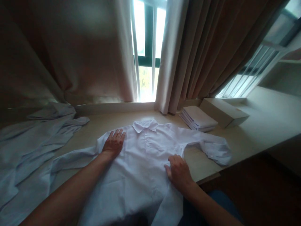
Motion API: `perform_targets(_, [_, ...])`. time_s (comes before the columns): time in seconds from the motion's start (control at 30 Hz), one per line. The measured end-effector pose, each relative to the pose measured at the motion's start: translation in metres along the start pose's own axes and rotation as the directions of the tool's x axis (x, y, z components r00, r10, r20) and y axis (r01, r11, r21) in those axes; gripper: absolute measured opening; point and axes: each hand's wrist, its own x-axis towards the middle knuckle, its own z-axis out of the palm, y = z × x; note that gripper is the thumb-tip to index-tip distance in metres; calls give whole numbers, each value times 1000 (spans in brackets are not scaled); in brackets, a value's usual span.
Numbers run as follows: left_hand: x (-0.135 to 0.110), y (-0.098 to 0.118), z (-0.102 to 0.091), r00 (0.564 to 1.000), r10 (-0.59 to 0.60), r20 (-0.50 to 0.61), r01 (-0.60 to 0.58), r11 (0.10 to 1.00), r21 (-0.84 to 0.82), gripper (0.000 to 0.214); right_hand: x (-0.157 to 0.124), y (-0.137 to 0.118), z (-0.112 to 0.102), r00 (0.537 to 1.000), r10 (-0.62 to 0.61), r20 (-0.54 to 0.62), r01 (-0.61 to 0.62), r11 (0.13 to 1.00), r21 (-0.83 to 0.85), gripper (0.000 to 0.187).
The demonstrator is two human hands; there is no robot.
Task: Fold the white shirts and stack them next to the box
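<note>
White shirt [141,166] spread front-up on table [103,121], hands on it
Left hand [114,142] flat by shoulder, fingers extended, merely resting; right hand [179,171] at side edge, fingers half-curled, grip on cloth unclear

Primary illumination enters through the central window [139,31]; its panes are overexposed, with haze spilling past the edges. A second, weaker source is the right-hand window [254,70]. The left curtain [70,47] is backlit and dim. The white shirt [141,163] receives soft, cool light with faint fold shadows. The floor [249,175] is near black. Fine detail is soft throughout; wide-angle distortion tilts the right-hand window.
</note>
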Motion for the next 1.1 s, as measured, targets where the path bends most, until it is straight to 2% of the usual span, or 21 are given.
perform_targets(0.1, [-17,55,-19,996,82,-23,-84,991,-101,45,-29,28,-7,975,220,-17,-220,975,-3,22])
perform_targets(0.17, [-34,99,-26,990,143,-6,-142,971,-191,45,-44,32,-8,954,299,4,-299,954,10,33])
perform_targets(0.27, [-60,150,-24,980,191,58,-168,947,-274,51,-63,14,-6,950,304,63,-306,952,20,47])
perform_targets(0.33, [-71,166,-20,981,158,117,-118,949,-292,58,-74,-5,-3,967,233,103,-237,971,26,51])
perform_targets(0.43, [-75,170,-14,980,124,156,-75,955,-287,61,-88,-19,-1,973,139,185,-147,989,31,48])
perform_targets(0.5, [-74,169,-13,980,120,160,-72,959,-276,61,-95,-16,-3,970,135,204,-149,988,51,39])
perform_targets(0.57, [-72,168,-13,979,114,170,-67,962,-263,61,-102,-5,-6,970,180,161,-196,976,91,33])
perform_targets(0.67, [-72,170,-13,977,110,183,-64,968,-243,62,-114,12,-10,971,231,53,-236,962,133,36])
perform_targets(0.73, [-72,171,-13,976,114,185,-70,971,-227,62,-125,13,-8,989,147,7,-147,982,122,41])
perform_targets(0.8, [-73,173,-12,977,112,181,-74,976,-205,63,-132,3,-1,998,-29,-53,35,993,110,50])
perform_targets(0.9, [-73,174,-11,980,104,167,-74,982,-174,63,-131,-21,14,953,-261,-151,275,958,83,55])
perform_targets(1.0, [-74,174,-11,980,109,165,-82,983,-163,62,-118,-41,22,953,-285,-104,292,955,59,44])
perform_targets(1.1, [-74,173,-11,979,112,169,-84,983,-164,63,-109,-42,8,972,-234,-6,233,967,99,23])
